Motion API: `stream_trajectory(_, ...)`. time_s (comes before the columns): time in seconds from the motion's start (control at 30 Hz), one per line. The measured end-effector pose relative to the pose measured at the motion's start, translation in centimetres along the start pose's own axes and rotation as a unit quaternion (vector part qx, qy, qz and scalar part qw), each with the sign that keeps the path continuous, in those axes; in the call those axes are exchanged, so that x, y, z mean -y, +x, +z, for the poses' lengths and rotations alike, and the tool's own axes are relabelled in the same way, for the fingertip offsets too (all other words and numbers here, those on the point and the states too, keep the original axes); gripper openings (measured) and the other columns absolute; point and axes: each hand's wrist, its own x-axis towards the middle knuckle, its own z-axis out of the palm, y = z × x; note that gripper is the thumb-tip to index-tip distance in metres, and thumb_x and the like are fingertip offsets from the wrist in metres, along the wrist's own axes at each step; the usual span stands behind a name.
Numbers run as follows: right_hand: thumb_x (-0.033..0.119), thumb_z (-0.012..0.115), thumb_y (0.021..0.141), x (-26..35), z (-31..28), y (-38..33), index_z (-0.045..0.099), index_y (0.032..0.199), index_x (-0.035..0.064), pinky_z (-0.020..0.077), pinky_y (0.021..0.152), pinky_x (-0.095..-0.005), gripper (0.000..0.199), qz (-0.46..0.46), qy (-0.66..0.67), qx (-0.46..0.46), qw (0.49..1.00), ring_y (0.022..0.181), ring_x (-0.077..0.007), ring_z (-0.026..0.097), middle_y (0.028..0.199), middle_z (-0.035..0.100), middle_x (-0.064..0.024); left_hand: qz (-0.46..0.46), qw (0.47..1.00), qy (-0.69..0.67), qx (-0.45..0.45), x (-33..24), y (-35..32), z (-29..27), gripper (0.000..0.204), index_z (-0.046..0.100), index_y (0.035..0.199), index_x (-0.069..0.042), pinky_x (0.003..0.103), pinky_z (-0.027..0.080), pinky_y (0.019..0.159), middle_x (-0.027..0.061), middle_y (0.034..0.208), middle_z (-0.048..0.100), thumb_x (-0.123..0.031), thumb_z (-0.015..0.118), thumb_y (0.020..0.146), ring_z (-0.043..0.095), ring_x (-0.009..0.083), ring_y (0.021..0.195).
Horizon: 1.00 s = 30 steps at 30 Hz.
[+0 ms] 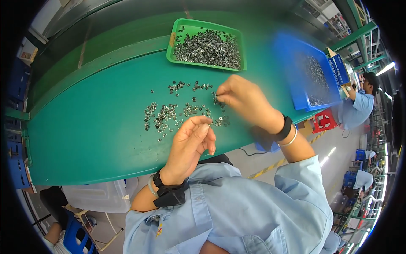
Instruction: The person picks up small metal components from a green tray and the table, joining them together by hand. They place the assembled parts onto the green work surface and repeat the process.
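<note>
Small shiny metal parts [166,114] with dark spots lie loose in clusters on the green tabletop [97,122]. My left hand [190,142] is at the near side of these clusters, thumb and forefinger pinched on a small metal part [210,124], mostly hidden by the fingertips. Farther right, my right hand [245,99] reaches over the table with its thumb and forefinger closed on another small metal part [215,98] at the edge of the scatter. Beyond the hands stands a green tray [207,64] heaped with the same kind of parts.
A blue bin [301,95] at the right holds many more small parts, with a blue box [338,70] beside it. A person [359,103] works farther right. Below the table's near left edge is a clear plastic tub [97,197]. A raised ledge [122,63] runs along the back.
</note>
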Motion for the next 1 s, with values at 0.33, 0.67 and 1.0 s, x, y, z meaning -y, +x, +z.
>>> stream_trajectory(0.33,0.001,0.07,0.072,2.8,1.0,-3.1,0.061,0.086,0.0035,0.0473,0.063,-0.0327,0.017,-0.118,0.037,-0.054,0.991,0.074,-0.0231,0.059,0.081,0.06,-0.0073,0.033,0.997,0.065,-0.037,0.6,0.5,1.7,0.019,0.05,0.102,-0.003,0.027,0.046,0.056,0.0079,0.085,0.058,-0.022,0.047,0.096,0.056,0.0144,0.063)
stream_trajectory(0.67,-0.001,0.07,0.073,3.1,1.7,-5.8,0.061,0.088,0.004,0.048,0.066,-0.0315,0.018,-0.081,0.137,-0.099,0.982,0.077,-0.0224,0.059,0.083,0.06,-0.0072,0.003,1.0,-0.001,0.025,1.7,0.3,1.5,0.016,0.05,0.093,-0.005,0.027,0.044,0.056,0.0065,0.08,0.059,-0.02,0.053,0.094,0.054,0.0135,0.061)
stream_trajectory(1.0,-0.003,0.069,0.073,3.3,1.8,-7.7,0.06,0.091,0.0041,0.0473,0.067,-0.031,0.021,-0.05,0.207,-0.111,0.971,0.078,-0.0223,0.059,0.086,0.061,-0.0076,0.014,0.995,-0.037,0.094,2.7,0.4,1.7,0.016,0.05,0.09,-0.006,0.028,0.039,0.049,0.0047,0.072,0.055,-0.021,0.055,0.093,0.051,0.0124,0.056)
